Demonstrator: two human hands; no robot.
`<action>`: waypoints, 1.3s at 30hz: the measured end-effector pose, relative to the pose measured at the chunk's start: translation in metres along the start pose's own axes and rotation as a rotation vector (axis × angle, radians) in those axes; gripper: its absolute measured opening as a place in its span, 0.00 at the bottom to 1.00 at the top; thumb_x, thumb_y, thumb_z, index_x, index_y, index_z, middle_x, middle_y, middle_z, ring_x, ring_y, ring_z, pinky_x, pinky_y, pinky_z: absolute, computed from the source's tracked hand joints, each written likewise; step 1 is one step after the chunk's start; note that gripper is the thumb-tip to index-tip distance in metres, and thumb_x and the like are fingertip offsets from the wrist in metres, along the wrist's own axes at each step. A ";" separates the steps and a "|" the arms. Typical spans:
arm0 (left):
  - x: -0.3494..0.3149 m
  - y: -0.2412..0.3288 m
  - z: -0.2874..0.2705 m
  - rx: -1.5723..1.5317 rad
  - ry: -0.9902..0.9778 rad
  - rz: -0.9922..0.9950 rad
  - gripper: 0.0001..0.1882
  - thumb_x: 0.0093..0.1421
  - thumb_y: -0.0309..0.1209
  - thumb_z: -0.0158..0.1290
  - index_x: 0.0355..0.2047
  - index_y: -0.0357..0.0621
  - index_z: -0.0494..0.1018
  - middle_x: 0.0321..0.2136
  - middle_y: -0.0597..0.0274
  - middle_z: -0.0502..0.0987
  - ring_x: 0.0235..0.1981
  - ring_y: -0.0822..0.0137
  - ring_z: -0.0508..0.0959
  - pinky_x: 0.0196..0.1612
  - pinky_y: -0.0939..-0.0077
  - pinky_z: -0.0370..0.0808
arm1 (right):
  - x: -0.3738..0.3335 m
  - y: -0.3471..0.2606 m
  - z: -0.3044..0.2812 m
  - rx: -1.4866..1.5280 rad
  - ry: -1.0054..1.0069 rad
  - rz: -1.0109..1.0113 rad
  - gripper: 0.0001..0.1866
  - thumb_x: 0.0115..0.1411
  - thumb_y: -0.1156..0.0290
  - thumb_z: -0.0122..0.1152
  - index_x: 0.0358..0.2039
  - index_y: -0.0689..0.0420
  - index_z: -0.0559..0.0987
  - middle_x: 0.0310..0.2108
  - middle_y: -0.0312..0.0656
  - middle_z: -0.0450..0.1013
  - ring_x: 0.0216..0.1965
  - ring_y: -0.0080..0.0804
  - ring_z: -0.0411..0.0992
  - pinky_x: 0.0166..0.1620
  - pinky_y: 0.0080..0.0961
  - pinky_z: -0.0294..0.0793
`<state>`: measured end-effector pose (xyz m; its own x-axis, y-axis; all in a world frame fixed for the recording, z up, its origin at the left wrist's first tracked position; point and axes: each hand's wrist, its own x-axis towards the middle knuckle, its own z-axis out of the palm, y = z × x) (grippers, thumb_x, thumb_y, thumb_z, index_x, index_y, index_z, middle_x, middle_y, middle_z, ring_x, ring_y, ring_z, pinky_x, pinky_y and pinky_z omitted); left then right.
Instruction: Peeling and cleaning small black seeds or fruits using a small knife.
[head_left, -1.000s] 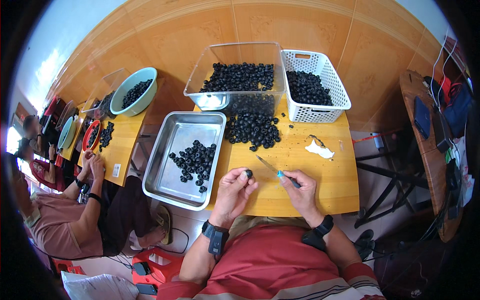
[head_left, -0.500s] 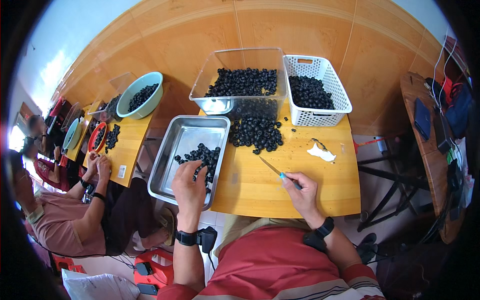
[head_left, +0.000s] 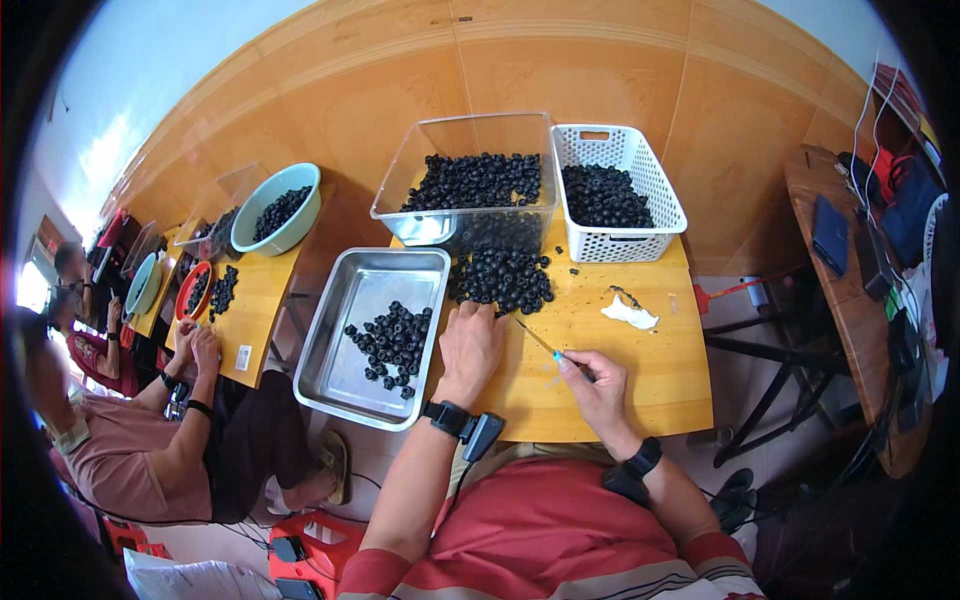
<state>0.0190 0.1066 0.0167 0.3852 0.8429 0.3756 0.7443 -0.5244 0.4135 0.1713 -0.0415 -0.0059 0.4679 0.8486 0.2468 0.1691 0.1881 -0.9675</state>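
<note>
My left hand (head_left: pixel 472 348) reaches, back of the hand up, to the near edge of a loose pile of small black ring-shaped pieces (head_left: pixel 505 275) on the table. Its fingertips are bent down and hidden, so whether they pinch a piece does not show. My right hand (head_left: pixel 598 388) grips a slim knife (head_left: pixel 538 338) by its blue-and-dark handle. The blade points up and left, its tip close to the pile and the left fingers. Left of the pile stands a steel tray (head_left: pixel 328 385), with more black pieces gathered in its right part.
Behind the pile stand a clear plastic bin (head_left: pixel 395 180) and a white perforated basket (head_left: pixel 665 200), both holding black pieces. Crumpled white paper (head_left: pixel 630 313) and dark scraps lie at the table's right. A co-worker (head_left: pixel 140 440) sits at a neighbouring table with a green basin (head_left: pixel 307 220).
My left hand has moved from above the steel tray rightward to the pile, its fingers turning away from view. My right hand keeps the knife, barely shifted. The view has tilted slightly.
</note>
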 end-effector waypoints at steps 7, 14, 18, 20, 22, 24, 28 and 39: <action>0.004 0.001 0.010 -0.071 -0.017 -0.093 0.12 0.59 0.38 0.60 0.36 0.43 0.81 0.36 0.51 0.79 0.38 0.48 0.80 0.39 0.56 0.78 | 0.001 0.002 -0.003 0.006 -0.012 0.002 0.13 0.64 0.67 0.67 0.40 0.65 0.83 0.29 0.35 0.79 0.29 0.16 0.72 0.33 0.17 0.72; -0.001 -0.006 0.003 -0.187 -0.125 -0.097 0.10 0.58 0.36 0.61 0.32 0.42 0.80 0.33 0.51 0.81 0.36 0.46 0.80 0.38 0.56 0.77 | 0.001 0.005 -0.002 0.067 -0.007 0.028 0.13 0.64 0.67 0.67 0.40 0.66 0.83 0.28 0.36 0.79 0.29 0.16 0.72 0.33 0.16 0.71; -0.011 -0.005 -0.002 -0.467 -0.142 -0.128 0.09 0.57 0.30 0.64 0.36 0.39 0.80 0.30 0.56 0.82 0.30 0.62 0.82 0.34 0.68 0.78 | 0.001 0.007 -0.003 0.066 0.002 0.031 0.12 0.64 0.68 0.67 0.39 0.66 0.83 0.28 0.36 0.79 0.29 0.16 0.72 0.33 0.17 0.72; -0.017 -0.007 -0.002 -0.651 -0.150 -0.229 0.09 0.57 0.27 0.65 0.37 0.38 0.81 0.30 0.59 0.83 0.28 0.68 0.82 0.33 0.74 0.77 | 0.001 0.006 -0.002 0.063 0.004 0.033 0.12 0.64 0.68 0.67 0.39 0.66 0.83 0.28 0.36 0.79 0.29 0.16 0.72 0.33 0.17 0.72; -0.022 -0.012 -0.001 -1.025 -0.207 -0.426 0.09 0.59 0.24 0.64 0.39 0.36 0.81 0.31 0.62 0.83 0.28 0.77 0.80 0.34 0.83 0.77 | 0.001 0.002 -0.001 0.065 -0.001 0.022 0.12 0.64 0.68 0.67 0.39 0.66 0.83 0.28 0.36 0.79 0.29 0.16 0.72 0.33 0.17 0.72; -0.028 -0.014 0.000 -1.178 -0.199 -0.445 0.08 0.60 0.23 0.63 0.40 0.36 0.81 0.32 0.62 0.83 0.30 0.75 0.81 0.36 0.82 0.78 | 0.000 0.002 0.000 0.067 -0.003 0.021 0.12 0.64 0.68 0.67 0.39 0.66 0.83 0.28 0.36 0.79 0.29 0.16 0.72 0.33 0.17 0.72; -0.036 -0.012 -0.003 -1.594 -0.228 -0.597 0.07 0.63 0.20 0.59 0.42 0.36 0.79 0.35 0.59 0.82 0.35 0.69 0.83 0.44 0.76 0.83 | -0.001 0.002 -0.001 0.052 -0.008 0.024 0.12 0.64 0.68 0.67 0.39 0.66 0.83 0.29 0.36 0.79 0.29 0.16 0.72 0.34 0.17 0.72; -0.053 -0.016 0.004 -1.942 -0.285 -0.664 0.07 0.66 0.21 0.55 0.43 0.40 0.77 0.38 0.59 0.81 0.40 0.66 0.82 0.50 0.69 0.83 | -0.003 0.005 0.004 0.002 -0.068 -0.035 0.10 0.63 0.70 0.67 0.38 0.65 0.83 0.29 0.38 0.79 0.30 0.19 0.74 0.35 0.18 0.73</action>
<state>-0.0110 0.0708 -0.0135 0.5569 0.8067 -0.1977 -0.5682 0.5437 0.6177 0.1670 -0.0405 -0.0114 0.4017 0.8730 0.2765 0.1826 0.2195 -0.9584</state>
